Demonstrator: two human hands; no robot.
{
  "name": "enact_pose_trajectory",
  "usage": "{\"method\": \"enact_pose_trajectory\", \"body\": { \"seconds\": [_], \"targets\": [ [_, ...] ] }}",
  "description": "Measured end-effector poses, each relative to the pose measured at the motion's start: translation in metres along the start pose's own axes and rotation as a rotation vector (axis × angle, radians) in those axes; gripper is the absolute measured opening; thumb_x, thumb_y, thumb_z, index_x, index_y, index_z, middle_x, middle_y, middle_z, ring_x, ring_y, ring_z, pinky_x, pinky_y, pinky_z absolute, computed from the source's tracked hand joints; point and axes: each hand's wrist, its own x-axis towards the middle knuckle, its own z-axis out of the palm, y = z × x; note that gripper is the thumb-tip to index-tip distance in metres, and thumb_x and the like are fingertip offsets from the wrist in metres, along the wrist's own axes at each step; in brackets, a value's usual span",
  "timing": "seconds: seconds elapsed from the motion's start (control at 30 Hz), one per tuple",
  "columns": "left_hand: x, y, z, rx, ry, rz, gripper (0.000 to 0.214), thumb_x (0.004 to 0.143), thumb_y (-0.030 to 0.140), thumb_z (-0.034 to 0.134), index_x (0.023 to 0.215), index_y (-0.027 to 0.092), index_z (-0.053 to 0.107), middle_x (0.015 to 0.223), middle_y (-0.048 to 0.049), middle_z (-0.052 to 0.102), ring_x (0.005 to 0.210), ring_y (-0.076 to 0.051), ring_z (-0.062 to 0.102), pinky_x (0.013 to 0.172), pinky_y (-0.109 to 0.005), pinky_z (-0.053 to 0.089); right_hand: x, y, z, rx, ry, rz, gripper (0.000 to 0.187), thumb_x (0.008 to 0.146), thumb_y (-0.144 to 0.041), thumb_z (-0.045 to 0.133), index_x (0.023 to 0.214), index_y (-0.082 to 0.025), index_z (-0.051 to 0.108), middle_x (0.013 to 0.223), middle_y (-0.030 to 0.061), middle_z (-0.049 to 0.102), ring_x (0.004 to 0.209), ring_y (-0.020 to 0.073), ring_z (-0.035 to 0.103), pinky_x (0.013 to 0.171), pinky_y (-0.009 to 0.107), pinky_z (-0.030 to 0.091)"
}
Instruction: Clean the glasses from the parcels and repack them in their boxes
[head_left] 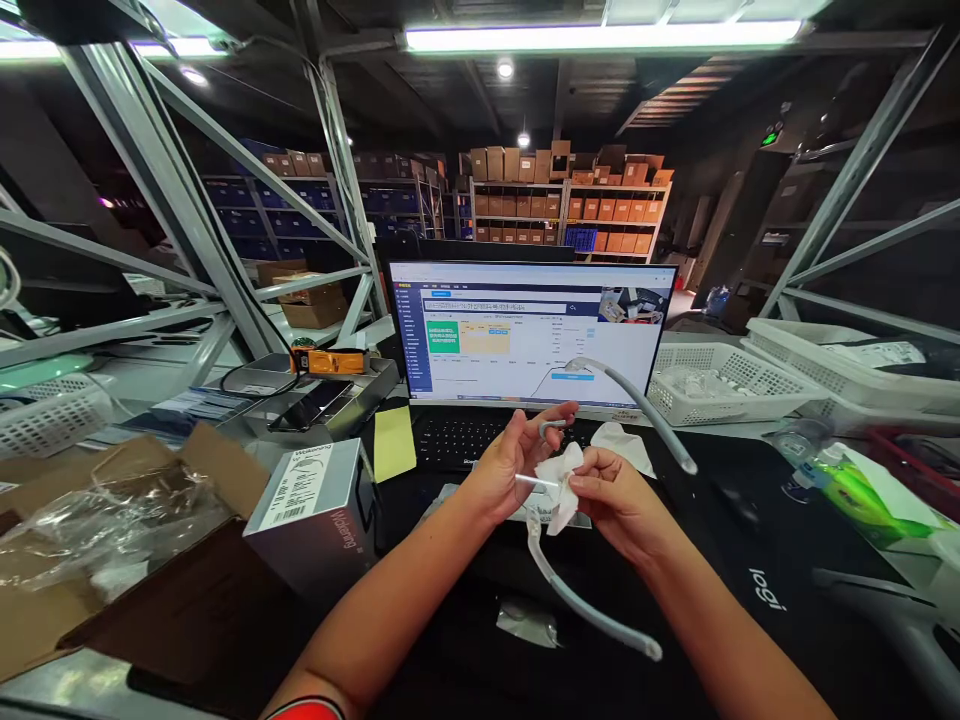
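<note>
In front of the monitor, my left hand (510,462) grips the front of a pair of glasses, which is largely hidden by fingers and cloth. The glasses have translucent grey arms; the lower arm (581,600) curves down to the right, while the other rises before the screen. My right hand (619,495) pinches a crumpled white wiping cloth (561,490) against the front. Below my hands, a small clear plastic packet (527,622) lies on the dark mat. Behind my right hand is another white piece (622,445) of cloth or tissue.
A lit monitor (495,360) and black keyboard (442,440) stand ahead. At left are a grey product box (315,520) and an open carton (187,590) with plastic wrap. White baskets (735,400), a mouse (735,500) and a green pack (870,495) sit at right.
</note>
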Motion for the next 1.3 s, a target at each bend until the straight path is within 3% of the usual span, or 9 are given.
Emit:
{"method": "enact_pose_trajectory", "body": {
  "seconds": [0.1,0.3,0.43,0.57,0.7,0.87,1.03,1.17,1.3],
  "targets": [
    [0.0,0.0,-0.001,0.007,-0.025,0.026,0.051,0.087,0.063,0.065,0.065,0.017,0.069,0.141,-0.0073,0.061,0.139,-0.029,0.045,0.112,-0.036,0.04,-0.003,-0.003,-0.003,-0.102,-0.066,0.005,0.032,0.053,-0.025,0.096,0.064,-0.017,0.067,0.066,-0.0018,0.07,0.057,0.0102,0.063,0.058,0.022,0.052],
    [0.004,0.005,-0.005,0.015,-0.037,0.083,0.054,0.087,0.065,0.063,0.065,0.016,0.069,0.134,-0.0101,0.065,0.14,-0.029,0.045,0.117,-0.037,0.033,-0.015,-0.025,-0.024,-0.505,-0.399,0.182,0.022,0.068,-0.026,0.089,0.075,-0.016,0.071,0.071,0.0016,0.073,0.064,0.0121,0.068,0.062,0.022,0.052],
    [0.003,0.003,-0.003,0.044,-0.084,0.078,0.055,0.09,0.065,0.059,0.067,0.016,0.07,0.133,-0.0097,0.065,0.134,-0.028,0.049,0.112,-0.036,0.037,-0.009,-0.027,-0.029,-0.461,-0.048,-0.197,0.026,0.073,-0.035,0.087,0.083,-0.019,0.069,0.081,0.0024,0.074,0.069,0.0154,0.069,0.066,0.027,0.056],
    [0.001,-0.007,0.004,0.077,-0.102,-0.011,0.055,0.085,0.066,0.064,0.067,0.015,0.07,0.133,-0.0092,0.063,0.092,-0.021,0.061,0.086,-0.034,0.048,-0.001,-0.015,-0.015,-0.442,0.135,-0.449,0.028,0.074,-0.041,0.085,0.084,-0.021,0.068,0.079,0.0014,0.072,0.068,0.0164,0.067,0.07,0.031,0.057],
    [-0.002,-0.014,0.008,0.143,-0.073,0.011,0.058,0.081,0.071,0.065,0.066,0.015,0.07,0.126,-0.0102,0.066,0.083,-0.019,0.059,0.082,-0.033,0.047,-0.003,-0.005,-0.004,-0.443,0.142,-0.51,0.029,0.074,-0.042,0.085,0.078,-0.022,0.066,0.072,0.0009,0.07,0.061,0.0159,0.065,0.064,0.031,0.056],
    [-0.004,-0.012,0.005,0.262,-0.052,0.018,0.058,0.084,0.07,0.061,0.068,0.015,0.072,0.139,-0.0107,0.06,0.11,-0.028,0.06,0.09,-0.034,0.048,-0.007,-0.007,-0.004,-0.494,0.139,-0.472,0.028,0.074,-0.044,0.084,0.077,-0.021,0.069,0.072,0.0035,0.073,0.062,0.019,0.069,0.065,0.034,0.058],
    [0.001,-0.01,-0.001,0.338,-0.045,0.103,0.057,0.087,0.068,0.059,0.07,0.016,0.073,0.139,-0.012,0.059,0.136,-0.032,0.046,0.112,-0.036,0.035,-0.005,-0.021,-0.014,-0.629,0.019,-0.285,0.03,0.071,-0.044,0.085,0.071,-0.018,0.069,0.068,0.0036,0.071,0.056,0.0183,0.068,0.058,0.031,0.055],
    [0.001,0.001,-0.007,0.446,0.001,0.223,0.051,0.091,0.064,0.057,0.078,0.017,0.074,0.138,-0.0119,0.06,0.135,-0.032,0.048,0.117,-0.038,0.029,-0.004,-0.045,-0.044,-0.71,0.26,-0.404,0.028,0.07,-0.042,0.084,0.078,-0.019,0.069,0.073,0.0036,0.072,0.061,0.0173,0.067,0.06,0.029,0.054],
    [-0.009,0.023,-0.007,0.691,0.065,0.435,0.043,0.086,0.061,0.066,0.089,0.019,0.076,0.131,-0.0135,0.06,0.126,-0.032,0.055,0.113,-0.039,0.034,-0.007,-0.081,-0.093,-0.585,0.568,-0.548,0.043,0.057,-0.037,0.091,0.089,-0.023,0.067,0.076,0.001,0.071,0.064,0.0156,0.065,0.058,0.026,0.053]
  ]
}}
